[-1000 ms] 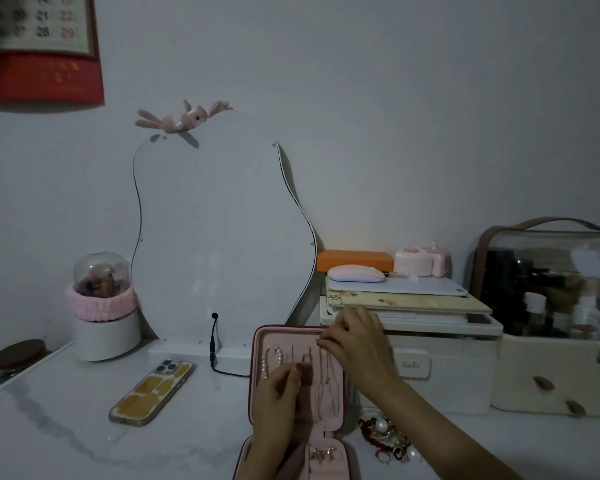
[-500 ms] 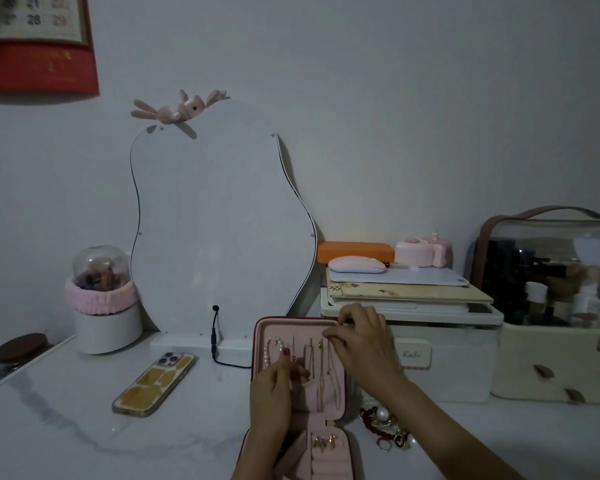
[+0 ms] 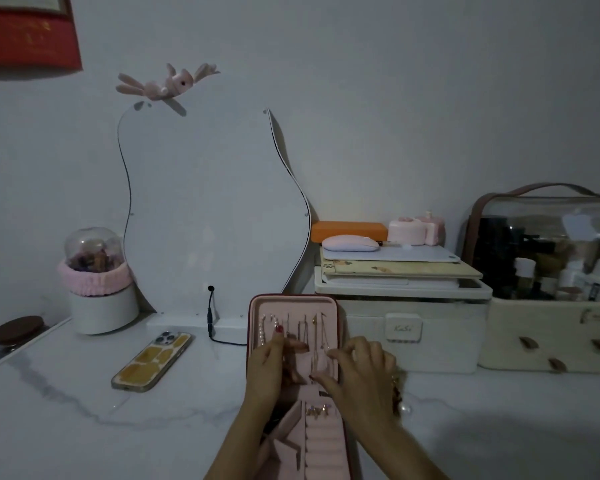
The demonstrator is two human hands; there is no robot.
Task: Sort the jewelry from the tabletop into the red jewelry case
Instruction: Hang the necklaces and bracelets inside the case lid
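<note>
Main risk we see: the thin chain necklaces (image 3: pixel 307 336) hanging in the upright lid of the red jewelry case (image 3: pixel 293 341) sit close together, lower centre of the frame. Both hands are working among them, so a finger could snag a neighbouring chain and tangle it or pull it off its hook. The lid stands unsupported; a push could tip it back.

Second risk: loose jewelry (image 3: pixel 400 398) still on the counter (image 3: pixel 84 410), just right of the case and mostly hidden behind our right wrist. A forearm sweep could knock it away.

Left hand (image 3: pixel 271 368): fingers curled at the chains, index raised. We judge it pinches a chain; the contact is too dim to confirm.

Right hand (image 3: pixel 357 374): fingers bent, tips at the lid's pocket (image 3: pixel 309 363). We cannot tell if it holds anything.
</note>
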